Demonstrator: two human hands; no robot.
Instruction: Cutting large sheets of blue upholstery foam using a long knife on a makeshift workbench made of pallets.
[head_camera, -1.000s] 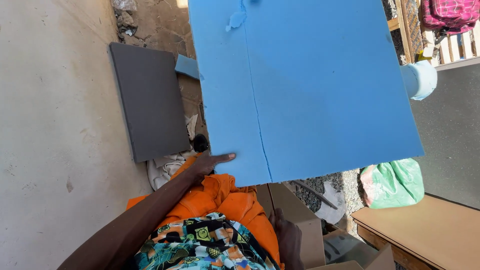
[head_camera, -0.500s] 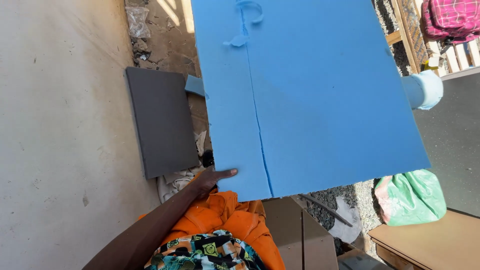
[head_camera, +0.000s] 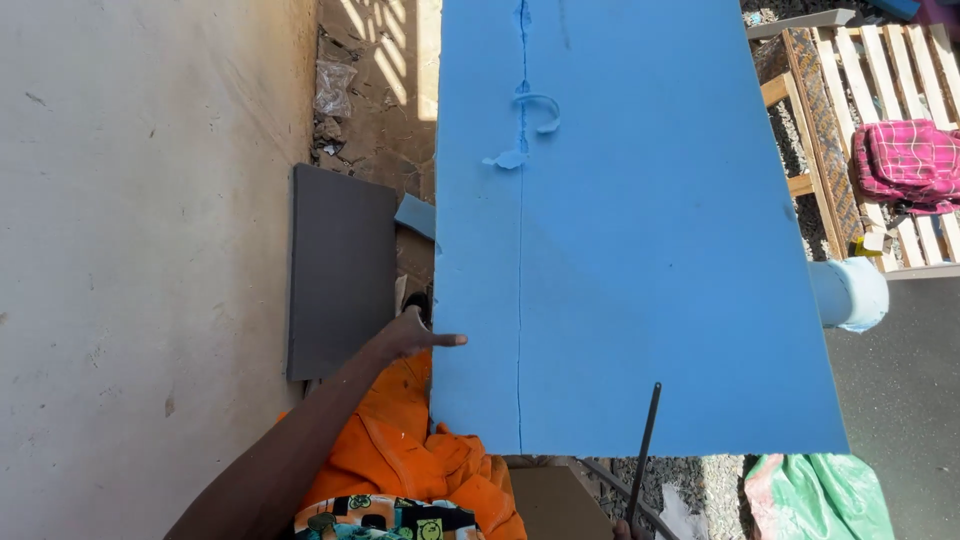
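— What is the left hand (head_camera: 410, 335) doing?

— It rests against the near left edge of the big blue foam sheet (head_camera: 640, 250), fingers (head_camera: 445, 341) stretched out flat and pointing across onto the foam. They are loose, not clenched, and they wrap around nothing.

— And the foam itself?

— It spreads away from those fingertips, filling the middle of the view. A long straight cut line (head_camera: 519, 300) runs down it just beyond the fingertips, with a curled foam sliver (head_camera: 535, 108) lying far up along that line.

— The right hand?

— Only a sliver of it (head_camera: 622, 531) shows at the bottom edge. It appears to hold a thin dark blade (head_camera: 645, 450) that slants up over the foam's near edge, but how the fingers close I cannot tell.

— What lies behind the left hand's knuckles?

— A dark grey board (head_camera: 340, 270) leaning by the pale wall (head_camera: 140, 250), with a small blue foam offcut (head_camera: 415, 215) beside it. Under the wrist sits orange cloth (head_camera: 420, 450). Well beyond the fingertips, past the foam, are a wooden pallet (head_camera: 850, 120) carrying a pink checked bag (head_camera: 910, 160), and a green bag (head_camera: 820, 495).
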